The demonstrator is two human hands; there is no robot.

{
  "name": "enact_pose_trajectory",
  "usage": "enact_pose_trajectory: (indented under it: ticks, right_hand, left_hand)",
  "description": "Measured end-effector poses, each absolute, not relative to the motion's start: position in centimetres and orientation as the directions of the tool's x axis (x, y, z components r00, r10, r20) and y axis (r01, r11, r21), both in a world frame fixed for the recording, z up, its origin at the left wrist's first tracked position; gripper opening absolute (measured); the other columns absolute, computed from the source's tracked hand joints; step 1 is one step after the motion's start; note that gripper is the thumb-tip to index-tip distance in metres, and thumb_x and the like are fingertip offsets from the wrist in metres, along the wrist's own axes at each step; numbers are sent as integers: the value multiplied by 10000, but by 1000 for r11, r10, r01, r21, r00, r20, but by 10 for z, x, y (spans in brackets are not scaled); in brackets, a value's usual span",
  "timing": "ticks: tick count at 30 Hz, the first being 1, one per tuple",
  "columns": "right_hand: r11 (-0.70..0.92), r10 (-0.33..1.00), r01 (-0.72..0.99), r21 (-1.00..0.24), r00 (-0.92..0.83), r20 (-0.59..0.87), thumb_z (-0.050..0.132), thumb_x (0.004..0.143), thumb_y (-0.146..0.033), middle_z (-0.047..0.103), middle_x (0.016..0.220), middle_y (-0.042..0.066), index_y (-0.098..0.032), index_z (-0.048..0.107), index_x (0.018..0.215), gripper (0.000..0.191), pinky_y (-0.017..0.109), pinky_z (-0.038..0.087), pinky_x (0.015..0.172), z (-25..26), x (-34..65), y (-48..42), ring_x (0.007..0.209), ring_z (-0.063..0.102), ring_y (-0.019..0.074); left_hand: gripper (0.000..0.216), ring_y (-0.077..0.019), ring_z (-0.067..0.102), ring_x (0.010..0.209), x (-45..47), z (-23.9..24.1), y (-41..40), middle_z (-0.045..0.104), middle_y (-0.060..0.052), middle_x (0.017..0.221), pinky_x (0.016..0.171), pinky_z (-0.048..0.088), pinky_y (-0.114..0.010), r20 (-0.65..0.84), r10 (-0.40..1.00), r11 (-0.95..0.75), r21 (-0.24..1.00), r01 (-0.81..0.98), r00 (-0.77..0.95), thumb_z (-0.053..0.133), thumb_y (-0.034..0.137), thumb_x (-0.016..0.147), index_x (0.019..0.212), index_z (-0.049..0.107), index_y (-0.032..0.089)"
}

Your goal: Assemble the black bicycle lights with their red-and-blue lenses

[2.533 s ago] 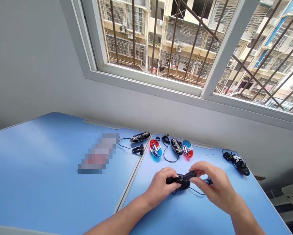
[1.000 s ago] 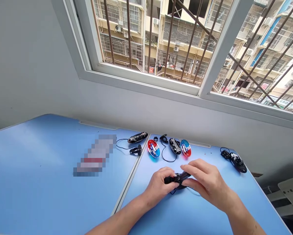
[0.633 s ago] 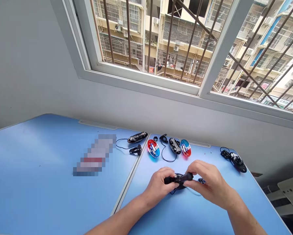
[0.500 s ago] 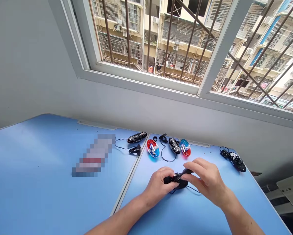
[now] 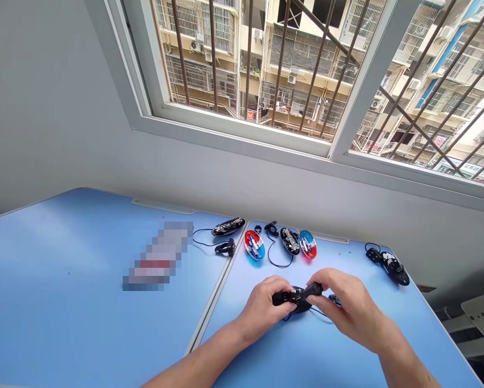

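Note:
Near the front of the right-hand blue table, my left hand [image 5: 268, 302] is closed around a black oval housing [image 5: 302, 306] with shiny parts showing on top. My right hand [image 5: 349, 304] pinches a short, black, rounded piece [image 5: 315, 289] between thumb and fingers. That piece is held against or just over the housing's right end; whether they are joined I cannot tell. A thin black cable [image 5: 320, 313] runs out from the housing to the right, under my right hand. Just behind my right fingers, a small dark blue object [image 5: 334, 298] is partly hidden.
Along the back lie two red-and-blue oval shells [image 5: 254, 245], a black oval unit [image 5: 289, 241] and a cabled black button part [image 5: 271, 229]. Another black unit [image 5: 228, 227] and a clamp [image 5: 225, 247] lie left. At far right is an assembled black device [image 5: 394, 268].
My right hand has turned and shifted slightly right, tilting the black piece so that its rounded end shows. The small blue object has come into view. My left hand keeps its grip.

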State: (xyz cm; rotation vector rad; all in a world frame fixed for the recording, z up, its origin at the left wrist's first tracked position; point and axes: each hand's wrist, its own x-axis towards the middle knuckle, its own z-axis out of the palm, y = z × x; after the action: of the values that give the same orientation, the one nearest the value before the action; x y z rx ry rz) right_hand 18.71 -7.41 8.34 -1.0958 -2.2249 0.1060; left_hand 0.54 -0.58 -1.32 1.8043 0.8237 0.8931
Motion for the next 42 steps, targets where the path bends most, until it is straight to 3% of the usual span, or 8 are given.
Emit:
enact_pose_trajectory:
  ticks: [10, 15, 17, 23, 26, 28, 32, 42]
  right_hand:
    - [594, 754, 665, -453, -263, 602, 431, 969, -194, 591, 773, 26, -214, 512, 990, 86, 280, 485, 579, 96, 187, -81, 649, 532, 147]
    - [347, 933, 495, -797, -98, 345, 260, 1028, -269, 550, 757, -5, -227, 451, 995, 198, 244, 529, 537, 84, 187, -79, 572, 547, 111]
    - [281, 960, 470, -837, -117, 256, 236, 1029, -280, 501, 696, -35, -230, 435, 975, 212, 228, 510, 499, 77, 187, -75, 534, 538, 107]
    - [471, 882, 758, -452, -391, 264, 413, 973, -227, 534, 807, 1, -233, 517, 1013, 111, 261, 468, 585, 59, 182, -75, 649, 532, 138]
    - [522, 848, 810, -267, -458, 268, 585, 907, -238, 577, 871, 31, -226, 552, 1083, 179, 241, 460, 545, 45, 180, -72, 652, 563, 147]
    - [544, 822, 816, -197, -472, 318, 538, 934, -207, 600, 885, 53, -220, 572, 1101, 171, 230, 463, 535, 37, 180, -68, 651, 579, 147]
    - [588, 786, 766, -260, -465, 408, 406, 987, -179, 641, 856, 60, -211, 592, 1094, 217, 239, 496, 604, 30, 184, -58, 709, 615, 154]
    - [549, 826, 676, -492, -347, 444, 483, 958, -237, 672, 813, 38, -215, 612, 1005, 138, 257, 520, 636, 36, 196, -47, 700, 623, 155]
  left_hand:
    - [119, -222, 630, 854, 6, -11, -6, 690, -35, 871, 787, 479, -302, 218, 838, -343, 923, 174, 500, 645, 165, 677, 769, 698, 217]
    - [241, -224, 639, 876, 7, -16, -5, 703, -40, 902, 815, 491, -316, 219, 846, -341, 923, 177, 487, 593, 96, 627, 795, 712, 221]
    - [251, -224, 641, 873, 7, -16, -5, 703, -41, 898, 816, 494, -316, 224, 845, -345, 923, 173, 486, 585, 89, 623, 795, 716, 217]
    - [246, -220, 636, 871, 6, -14, -6, 693, -28, 864, 806, 497, -300, 236, 839, -351, 923, 157, 490, 571, 86, 636, 776, 718, 226]
    - [233, -217, 631, 865, 5, -12, -6, 694, -22, 854, 793, 495, -293, 234, 834, -351, 924, 153, 499, 569, 92, 646, 760, 717, 232]
    - [208, -214, 630, 855, 6, -11, -6, 695, -22, 851, 789, 492, -291, 232, 833, -350, 924, 154, 502, 583, 105, 658, 756, 716, 231]
    - [108, -212, 631, 826, 6, -9, -6, 691, -20, 828, 765, 494, -285, 229, 834, -351, 922, 163, 502, 632, 166, 701, 751, 706, 227]
    - [202, -220, 648, 857, 5, -14, -5, 705, -24, 878, 774, 501, -285, 237, 835, -369, 911, 186, 497, 621, 143, 682, 838, 716, 227]
